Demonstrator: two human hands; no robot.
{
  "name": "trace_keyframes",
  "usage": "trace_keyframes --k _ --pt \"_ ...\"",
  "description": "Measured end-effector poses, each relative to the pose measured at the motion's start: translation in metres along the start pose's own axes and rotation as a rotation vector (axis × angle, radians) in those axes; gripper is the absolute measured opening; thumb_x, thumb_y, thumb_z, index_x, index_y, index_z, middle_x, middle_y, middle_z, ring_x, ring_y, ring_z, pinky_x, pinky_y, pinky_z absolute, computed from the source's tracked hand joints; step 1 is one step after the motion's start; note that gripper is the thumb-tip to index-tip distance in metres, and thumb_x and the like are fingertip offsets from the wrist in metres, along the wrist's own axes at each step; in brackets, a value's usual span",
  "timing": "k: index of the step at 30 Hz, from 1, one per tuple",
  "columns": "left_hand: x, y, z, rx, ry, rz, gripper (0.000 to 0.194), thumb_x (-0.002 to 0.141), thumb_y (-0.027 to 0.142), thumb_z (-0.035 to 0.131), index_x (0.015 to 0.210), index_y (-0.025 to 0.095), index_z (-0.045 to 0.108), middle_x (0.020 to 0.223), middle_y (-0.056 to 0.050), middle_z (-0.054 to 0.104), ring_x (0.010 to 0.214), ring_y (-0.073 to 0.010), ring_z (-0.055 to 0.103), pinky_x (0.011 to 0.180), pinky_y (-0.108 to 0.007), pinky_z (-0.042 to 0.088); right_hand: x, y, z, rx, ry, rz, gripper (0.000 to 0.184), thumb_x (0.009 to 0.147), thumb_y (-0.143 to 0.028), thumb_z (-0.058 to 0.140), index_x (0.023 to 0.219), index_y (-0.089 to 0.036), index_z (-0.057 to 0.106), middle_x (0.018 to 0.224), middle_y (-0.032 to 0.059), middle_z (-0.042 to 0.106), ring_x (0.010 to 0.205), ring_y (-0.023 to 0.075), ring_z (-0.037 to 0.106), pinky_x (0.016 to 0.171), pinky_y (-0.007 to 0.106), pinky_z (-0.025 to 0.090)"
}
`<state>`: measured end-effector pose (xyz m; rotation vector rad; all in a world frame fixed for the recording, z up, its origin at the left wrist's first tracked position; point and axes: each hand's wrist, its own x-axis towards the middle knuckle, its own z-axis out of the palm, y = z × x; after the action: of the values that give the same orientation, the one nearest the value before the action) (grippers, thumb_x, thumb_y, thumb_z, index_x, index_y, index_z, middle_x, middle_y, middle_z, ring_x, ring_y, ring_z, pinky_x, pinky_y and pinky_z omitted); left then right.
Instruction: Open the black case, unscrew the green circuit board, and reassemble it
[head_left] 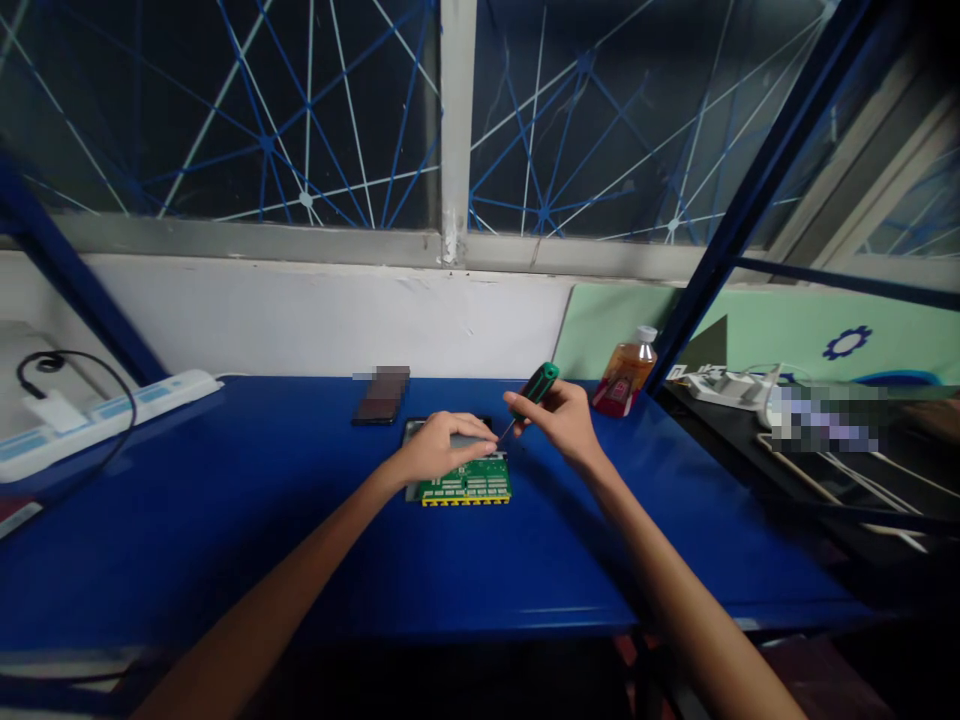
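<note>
A green circuit board (466, 482) with a yellow connector strip along its near edge lies on the blue table. It sits with a dark, flat casing (412, 430), partly hidden under my left hand. My left hand (444, 447) rests over the board's far part, fingers stretched out and thumb apart from them. Its fingertips are close to the screwdriver's tip. In my right hand (559, 415) is a screwdriver (537, 390) with a green and black handle, held tilted. The thin shaft points down and left to the board's far right corner; whether it touches a screw is too small to tell.
A dark phone-like slab (382, 396) lies behind the board. A bottle of orange-red drink (627, 372) stands at the back right by a blue frame post (701, 290). At the left is a white power strip (112, 420) with a black cable. Cables and devices lie at right.
</note>
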<state>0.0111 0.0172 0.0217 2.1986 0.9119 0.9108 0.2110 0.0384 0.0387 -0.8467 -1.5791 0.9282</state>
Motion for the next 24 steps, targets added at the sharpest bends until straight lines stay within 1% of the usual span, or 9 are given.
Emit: trace_keyframes --k 5,6,8,11,13,16,18,21,24 --pt "-0.005 -0.004 -0.036 0.007 -0.149 -0.062 0.026 0.081 0.033 0.064 0.100 0.019 0.074 0.101 -0.008 0.073 0.091 -0.0219 0.067 0.083 -0.033 0.050 0.007 -0.005 0.031 -0.074 -0.120 0.020 0.035 0.073 -0.050 0.069 0.066 -0.017 0.058 0.052 0.0028 0.063 0.045 0.0148 0.059 0.046 0.027 0.044" --pt "-0.007 -0.006 -0.041 0.001 -0.154 -0.083 0.026 0.079 0.033 0.065 0.099 0.019 0.074 0.099 -0.008 0.073 0.091 -0.0220 0.067 0.083 -0.033 0.050 0.009 -0.006 0.038 -0.098 -0.131 0.010 0.036 0.074 -0.052 0.067 0.066 -0.017 0.057 0.051 0.0025 0.063 0.046 0.0144 0.059 0.045 0.026 0.043" --pt "-0.013 -0.009 -0.048 0.003 -0.113 -0.106 0.024 0.077 0.032 0.067 0.096 0.018 0.075 0.095 -0.008 0.074 0.089 -0.0221 0.068 0.080 -0.032 0.051 0.015 -0.010 0.052 -0.161 -0.150 -0.020 0.038 0.075 -0.054 0.065 0.066 -0.018 0.056 0.051 0.0018 0.062 0.047 0.0134 0.058 0.046 0.025 0.041" --pt "-0.023 -0.017 -0.049 0.019 0.014 -0.120 0.019 0.077 0.031 0.068 0.089 0.019 0.076 0.090 -0.007 0.075 0.085 -0.0220 0.069 0.080 -0.033 0.052 0.021 -0.014 0.068 -0.259 -0.186 -0.099 0.040 0.076 -0.056 0.062 0.063 -0.018 0.054 0.051 0.0003 0.059 0.050 0.0118 0.054 0.047 0.025 0.037" --pt "-0.029 -0.024 -0.046 0.003 0.070 -0.131 0.017 0.077 0.030 0.067 0.086 0.019 0.076 0.088 -0.008 0.075 0.084 -0.0220 0.069 0.080 -0.034 0.052 0.023 -0.012 0.075 -0.329 -0.179 -0.146 0.042 0.076 -0.055 0.062 0.059 -0.019 0.050 0.050 -0.0012 0.055 0.049 0.0106 0.050 0.046 0.025 0.033" --pt "-0.032 -0.034 -0.041 -0.004 0.066 -0.135 0.015 0.077 0.029 0.066 0.084 0.019 0.076 0.085 -0.007 0.076 0.083 -0.0218 0.069 0.079 -0.034 0.052 0.021 -0.007 0.079 -0.406 -0.158 -0.179 0.043 0.075 -0.055 0.062 0.055 -0.019 0.047 0.049 -0.0027 0.050 0.049 0.0095 0.044 0.045 0.025 0.029" --pt "-0.033 -0.037 -0.039 0.014 0.055 -0.136 0.016 0.077 0.029 0.066 0.084 0.019 0.076 0.085 -0.007 0.076 0.083 -0.0218 0.069 0.079 -0.033 0.052 0.019 -0.003 0.079 -0.419 -0.163 -0.180 0.043 0.076 -0.055 0.061 0.056 -0.019 0.047 0.050 -0.0025 0.050 0.050 0.0096 0.044 0.046 0.026 0.029" --pt "-0.033 -0.038 -0.039 0.031 0.052 -0.137 0.017 0.077 0.029 0.066 0.084 0.018 0.077 0.084 -0.007 0.076 0.082 -0.0217 0.069 0.078 -0.032 0.052 0.018 -0.001 0.078 -0.410 -0.172 -0.169 0.042 0.077 -0.055 0.060 0.058 -0.019 0.049 0.051 -0.0018 0.053 0.050 0.0100 0.047 0.046 0.026 0.030" --pt "-0.033 -0.036 -0.040 0.018 0.042 -0.131 0.016 0.077 0.027 0.066 0.084 0.018 0.077 0.083 -0.007 0.076 0.082 -0.0215 0.069 0.078 -0.032 0.052 0.017 -0.004 0.079 -0.400 -0.177 -0.168 0.042 0.077 -0.054 0.060 0.058 -0.019 0.048 0.051 -0.0022 0.052 0.049 0.0095 0.046 0.046 0.026 0.030"
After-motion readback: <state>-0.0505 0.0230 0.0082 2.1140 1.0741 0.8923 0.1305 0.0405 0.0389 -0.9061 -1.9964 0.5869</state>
